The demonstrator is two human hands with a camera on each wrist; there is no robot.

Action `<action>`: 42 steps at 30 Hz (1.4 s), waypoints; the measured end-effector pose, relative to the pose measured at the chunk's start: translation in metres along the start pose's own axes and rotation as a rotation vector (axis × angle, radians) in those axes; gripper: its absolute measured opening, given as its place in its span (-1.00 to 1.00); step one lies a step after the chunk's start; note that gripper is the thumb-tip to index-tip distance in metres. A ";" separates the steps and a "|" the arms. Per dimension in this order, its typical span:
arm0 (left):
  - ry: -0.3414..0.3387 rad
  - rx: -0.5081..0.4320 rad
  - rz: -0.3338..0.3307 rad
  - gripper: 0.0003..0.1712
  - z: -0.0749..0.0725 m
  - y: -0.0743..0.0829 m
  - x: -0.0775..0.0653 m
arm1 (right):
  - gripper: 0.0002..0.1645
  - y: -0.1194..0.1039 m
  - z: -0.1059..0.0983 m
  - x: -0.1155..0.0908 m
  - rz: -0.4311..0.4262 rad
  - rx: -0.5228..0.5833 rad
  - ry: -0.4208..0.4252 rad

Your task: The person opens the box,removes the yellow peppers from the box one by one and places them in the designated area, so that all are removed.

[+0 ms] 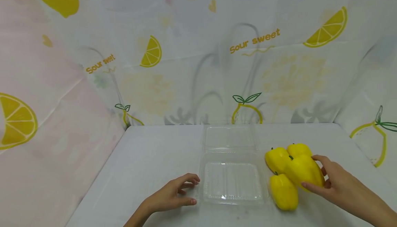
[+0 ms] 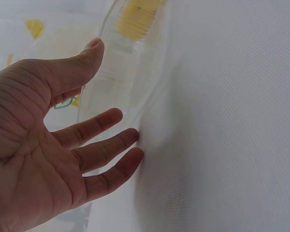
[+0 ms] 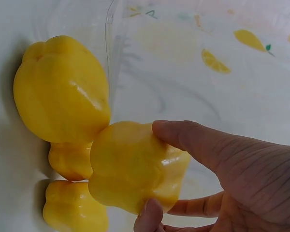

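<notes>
My right hand (image 1: 338,182) grips a yellow bell pepper (image 1: 304,172) between thumb and fingers, at the right of the head view. That pepper (image 3: 137,166) overlaps its neighbours in the right wrist view. Three more yellow bell peppers lie around it: one in front (image 1: 283,192), one to the left (image 1: 276,160) and one behind (image 1: 299,149). Left of them a clear plastic clamshell box (image 1: 232,199) lies with its lid folded back. Beside the box's left edge is my left hand (image 1: 173,192), fingers spread and loosely bent, nothing in the palm (image 2: 34,159).
The box's lid (image 1: 229,137) lies flat toward the back of the white table (image 1: 149,158). A printed cloth (image 1: 186,82) with lemons rises behind the table and along both sides.
</notes>
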State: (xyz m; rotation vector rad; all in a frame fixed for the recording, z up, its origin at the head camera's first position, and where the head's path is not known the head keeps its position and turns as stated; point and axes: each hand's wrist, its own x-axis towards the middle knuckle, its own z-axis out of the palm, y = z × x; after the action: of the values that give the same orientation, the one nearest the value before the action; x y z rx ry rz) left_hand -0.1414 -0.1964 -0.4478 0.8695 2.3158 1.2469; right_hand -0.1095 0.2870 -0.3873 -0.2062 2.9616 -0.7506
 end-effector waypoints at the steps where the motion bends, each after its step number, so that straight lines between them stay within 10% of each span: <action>1: -0.001 -0.001 0.001 -0.34 0.000 0.000 0.000 | 0.07 0.001 0.000 0.000 0.008 0.001 -0.005; 42: 0.003 0.015 -0.011 -0.35 0.001 -0.002 0.000 | 0.22 0.027 0.023 -0.003 0.276 -0.070 -0.297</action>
State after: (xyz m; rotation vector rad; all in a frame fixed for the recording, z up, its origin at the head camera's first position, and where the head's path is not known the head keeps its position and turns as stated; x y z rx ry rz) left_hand -0.1414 -0.1965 -0.4503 0.8600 2.3313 1.2290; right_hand -0.1074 0.3002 -0.4207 0.0801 2.6598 -0.5294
